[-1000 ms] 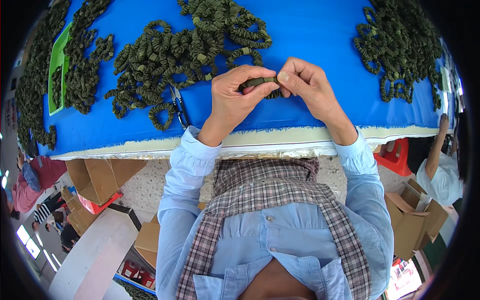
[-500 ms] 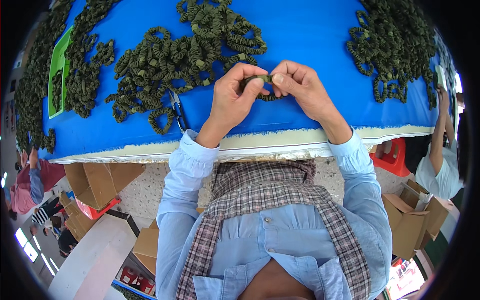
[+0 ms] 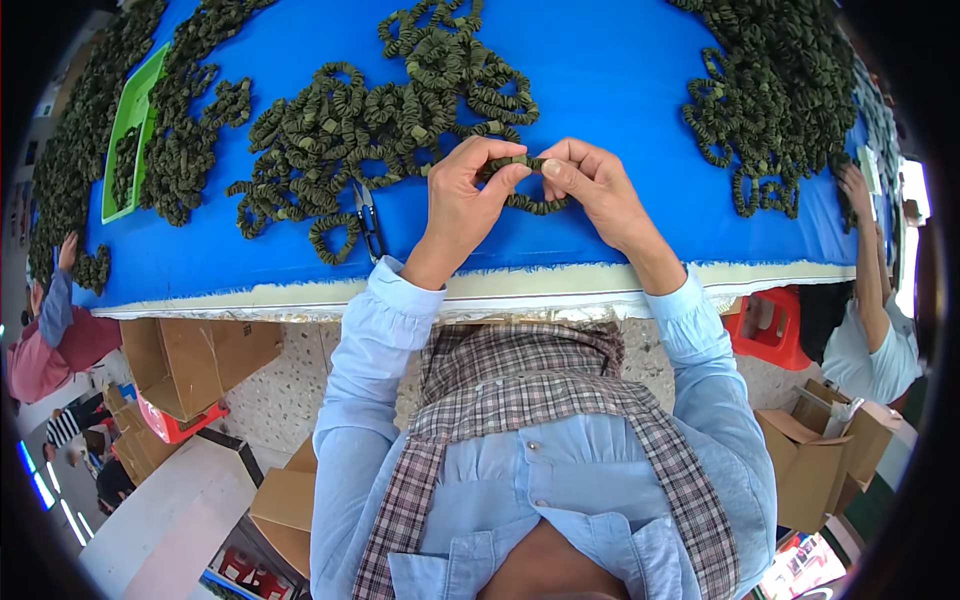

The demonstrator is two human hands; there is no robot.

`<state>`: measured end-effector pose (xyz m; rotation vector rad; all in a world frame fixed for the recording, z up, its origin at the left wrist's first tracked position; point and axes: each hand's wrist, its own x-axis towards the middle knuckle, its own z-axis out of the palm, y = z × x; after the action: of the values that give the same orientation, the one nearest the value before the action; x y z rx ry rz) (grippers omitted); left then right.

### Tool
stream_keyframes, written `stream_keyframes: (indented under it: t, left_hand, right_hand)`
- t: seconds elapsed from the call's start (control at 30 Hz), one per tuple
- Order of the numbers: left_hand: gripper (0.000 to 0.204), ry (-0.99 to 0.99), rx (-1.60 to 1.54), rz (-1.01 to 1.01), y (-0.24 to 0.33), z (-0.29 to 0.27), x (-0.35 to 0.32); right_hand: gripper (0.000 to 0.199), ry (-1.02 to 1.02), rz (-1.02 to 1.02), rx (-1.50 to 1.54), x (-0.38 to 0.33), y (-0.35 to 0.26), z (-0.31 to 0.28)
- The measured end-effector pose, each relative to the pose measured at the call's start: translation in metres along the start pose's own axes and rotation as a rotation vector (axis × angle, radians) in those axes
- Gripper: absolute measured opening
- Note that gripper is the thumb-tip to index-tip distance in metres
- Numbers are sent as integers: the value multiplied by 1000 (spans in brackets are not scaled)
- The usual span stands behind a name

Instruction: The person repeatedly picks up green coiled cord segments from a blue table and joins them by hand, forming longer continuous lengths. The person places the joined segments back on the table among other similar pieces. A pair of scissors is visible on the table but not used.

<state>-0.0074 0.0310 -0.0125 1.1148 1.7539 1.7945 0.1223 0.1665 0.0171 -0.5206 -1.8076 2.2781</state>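
At the far left, a co-worker in a pink top (image 3: 55, 345) has one hand (image 3: 67, 252) at the edge of the blue-covered bench (image 3: 590, 70), against a long dark green pile (image 3: 70, 150). Next along sits a bright green tray (image 3: 133, 105), with some dark rings in its near part and a second pile (image 3: 185, 150) crowding its right side. Below the bench edge there I can see an open cardboard box (image 3: 195, 360).

Then comes a loose heap (image 3: 370, 125) of gathered dark green fabric rings, with a pair of dark-handled snips (image 3: 370, 225) lying by its near edge.

Right of the snips, the person's left hand (image 3: 465, 200) is pinching a gathered ring (image 3: 540, 207) between thumb and fingers. The ring is held just above the bench, in front of the wearer, its lower loop hanging between the two hands. The right hand (image 3: 595, 190) is closed on the ring's other side, thumb against the curled fingers, fingertips near those of the left.

Farther right stand a red stool (image 3: 775, 325) below the bench edge, and on top a big heap of similar rings (image 3: 775, 90). Last, a co-worker in a pale top (image 3: 870, 350) reaches onto the bench beside it.
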Motion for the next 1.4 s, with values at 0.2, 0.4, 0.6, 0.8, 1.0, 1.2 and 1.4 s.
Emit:
stream_keyframes:
  t: [0.2, 0.4, 0.6, 0.8, 1.0, 1.2, 1.4]
  left_hand:
    - [15, -23, -55, -84, 9, 1, -2]
    - [15, -1, -485, -217, 10, -2, -5]
    - [16, 191, -561, -264, 60, -42, -26]
    - [17, 446, -532, -73, 93, -89, -62]
    - [19, 467, -584, -89, 97, -104, -77]
    - [18, 445, -579, -176, 91, -103, -77]
    - [15, 429, -527, -179, 81, -93, -74]
  right_hand:
    - [22, -27, -15, 14, -1, 2, -6]
    - [23, -43, -110, -127, 2, -1, 4]
    - [22, 21, -110, -76, 23, -12, 38]
    - [19, -353, -493, -664, 60, 18, 125]
    - [19, -279, -841, -1076, 56, 24, 161]
    - [19, -69, -559, -1209, 40, 27, 133]
    - [13, 156, -369, -1104, 8, -10, 92]
